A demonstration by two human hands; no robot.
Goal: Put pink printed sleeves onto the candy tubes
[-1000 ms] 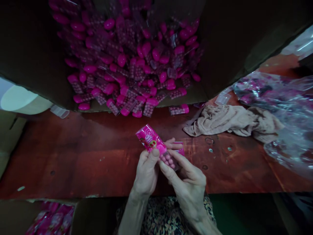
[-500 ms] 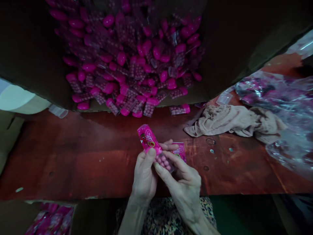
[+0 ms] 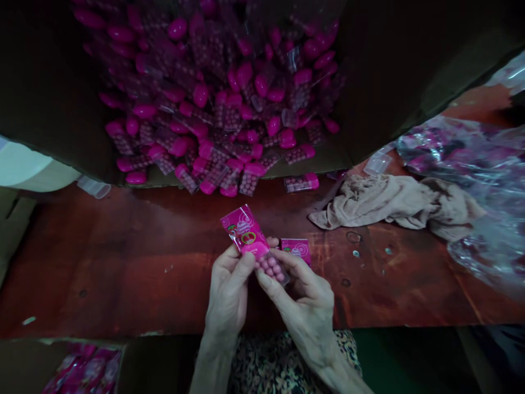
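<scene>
A small clear candy container (image 3: pixel 273 268) filled with round pink candies is held tilted over the table's front edge. A pink printed sleeve (image 3: pixel 244 227) covers its upper end and extends past it. My left hand (image 3: pixel 229 287) is closed, its thumb pressing on the sleeve near where it meets the container. With thumb and fingers, my right hand (image 3: pixel 307 301) grips the clear candy-filled end. Behind the right fingers, a second pink printed sleeve (image 3: pixel 297 249) lies on the table, partly hidden.
A large cardboard box (image 3: pixel 381 82) holding many pink-capped candy containers opens toward me. One loose container (image 3: pixel 301 183) lies before it. To the right are a crumpled cloth (image 3: pixel 394 202) and clear plastic bags (image 3: pixel 484 191). A box of pink packages (image 3: pixel 88 369) sits at lower left.
My left hand has shifted left and slightly down. The sleeve has turned to show more of its printed face. My right hand keeps its grip on the container.
</scene>
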